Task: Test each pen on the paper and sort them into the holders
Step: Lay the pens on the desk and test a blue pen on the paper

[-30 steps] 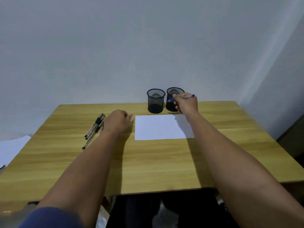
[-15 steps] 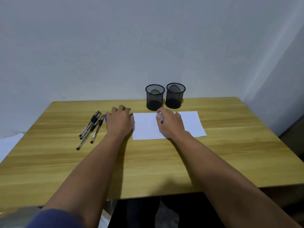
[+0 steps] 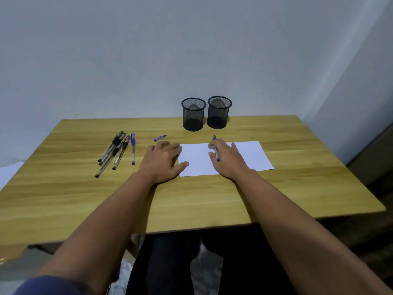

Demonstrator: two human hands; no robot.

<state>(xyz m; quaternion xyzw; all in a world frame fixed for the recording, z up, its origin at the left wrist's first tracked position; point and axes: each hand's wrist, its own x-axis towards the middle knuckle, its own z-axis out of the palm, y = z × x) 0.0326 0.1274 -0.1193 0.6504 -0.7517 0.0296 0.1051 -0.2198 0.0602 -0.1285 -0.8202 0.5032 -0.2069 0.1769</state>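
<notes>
Head view: loose pens (image 3: 116,151) lie left of the left hand (image 3: 162,160), which rests flat, fingers spread, at the paper's (image 3: 251,155) edge. Right hand (image 3: 227,159) grips a blue pen (image 3: 216,153) over the sheet; two mesh holders (image 3: 193,114) stand beyond.

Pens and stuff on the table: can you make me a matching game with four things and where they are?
Things:
1. blue pen
2. pen cap
3. paper
4. mesh holders

Places:
A. at the table's far edge
B. loose on the wood beyond the left hand
C. held in the right hand
D. flat under both hands

Pairs: 1-C, 2-B, 3-D, 4-A
</notes>
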